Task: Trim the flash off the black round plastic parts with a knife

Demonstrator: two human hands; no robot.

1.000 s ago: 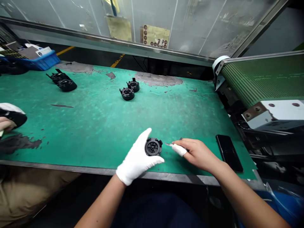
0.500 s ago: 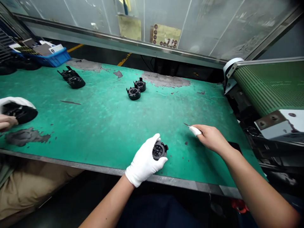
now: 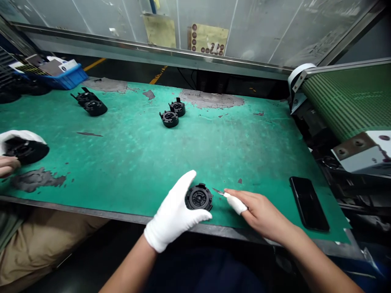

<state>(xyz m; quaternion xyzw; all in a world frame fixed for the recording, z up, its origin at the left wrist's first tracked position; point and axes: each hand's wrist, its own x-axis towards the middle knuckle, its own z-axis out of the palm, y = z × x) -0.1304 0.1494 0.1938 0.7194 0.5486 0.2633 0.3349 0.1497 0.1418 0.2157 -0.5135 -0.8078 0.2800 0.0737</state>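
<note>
My left hand (image 3: 171, 211), in a white glove, curls around a round black plastic part (image 3: 199, 198) near the front edge of the table. The part's ribbed, ringed face is turned up toward me, and a tab stands at its far rim. Just to the right, my right hand (image 3: 264, 209) pinches a small knife (image 3: 218, 191) with a thin pointed blade. White wrapping covers the thumb, and the knife's handle is mostly hidden in the fingers. The blade tip points left, close to the part's rim; whether they touch I cannot tell.
Two similar black parts (image 3: 170, 118) stand mid-table, and others (image 3: 93, 105) farther left. A black phone (image 3: 309, 203) lies at right, beside a green conveyor belt (image 3: 360, 93). At left, a co-worker's hands (image 3: 8, 166) hold a black piece. A blue bin (image 3: 69, 78) sits behind.
My right hand has moved left and toward me, bringing the knife up to the part. The part has turned in my left hand. The phone is now uncovered.
</note>
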